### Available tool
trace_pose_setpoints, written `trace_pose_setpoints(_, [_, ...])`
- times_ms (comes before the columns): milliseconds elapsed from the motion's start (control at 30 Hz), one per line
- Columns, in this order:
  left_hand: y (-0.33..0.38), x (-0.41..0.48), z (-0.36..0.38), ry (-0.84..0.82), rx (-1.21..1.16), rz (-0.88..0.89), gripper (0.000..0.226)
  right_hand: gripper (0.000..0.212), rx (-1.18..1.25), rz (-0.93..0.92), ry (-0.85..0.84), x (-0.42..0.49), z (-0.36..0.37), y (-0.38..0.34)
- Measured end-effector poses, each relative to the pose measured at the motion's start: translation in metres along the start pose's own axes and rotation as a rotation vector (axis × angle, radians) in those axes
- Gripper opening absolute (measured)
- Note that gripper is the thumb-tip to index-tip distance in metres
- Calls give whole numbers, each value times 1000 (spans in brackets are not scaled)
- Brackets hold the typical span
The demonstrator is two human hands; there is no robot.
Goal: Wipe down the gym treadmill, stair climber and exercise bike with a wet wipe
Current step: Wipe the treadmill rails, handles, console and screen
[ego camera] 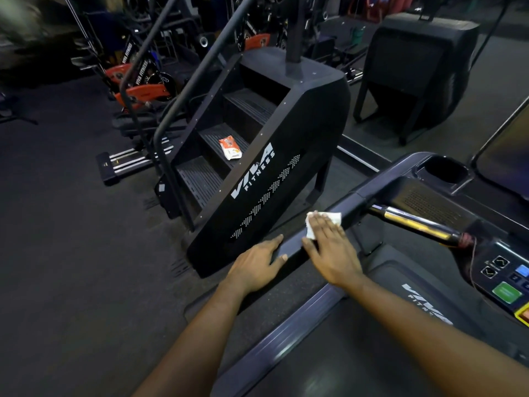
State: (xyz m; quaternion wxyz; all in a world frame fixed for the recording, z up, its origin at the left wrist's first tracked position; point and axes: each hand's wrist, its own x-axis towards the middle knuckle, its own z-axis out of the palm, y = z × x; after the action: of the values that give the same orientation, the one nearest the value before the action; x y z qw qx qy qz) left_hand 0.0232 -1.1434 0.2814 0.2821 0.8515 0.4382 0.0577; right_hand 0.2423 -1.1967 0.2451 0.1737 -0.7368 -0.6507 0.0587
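White wet wipe (333,217) flat on treadmill handrail (372,193), black stair climber (272,167) beside

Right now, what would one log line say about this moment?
stage: wiping treadmill handrail | right hand: presses wet wipe flat on it | left hand: rests on same rail | wipe pack: on stair climber step
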Motion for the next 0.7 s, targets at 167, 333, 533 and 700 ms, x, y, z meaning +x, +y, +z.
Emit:
trace_pose_setpoints(167, [4,12,12,34,54,-39,62,79,7,46,-4,9,-3,8])
trace_pose_setpoints(333, [2,13,15,74,91,-21,62,81,4,197,15,42,-23,43])
trace_pose_setpoints(533, [-1,13,17,81,71,-17,63,78,-89,17,-32,46,-11,49])
trace_pose_setpoints(700, [-1,12,19,94,71,-30,63,84,-62,242,-19,72,-15,40])
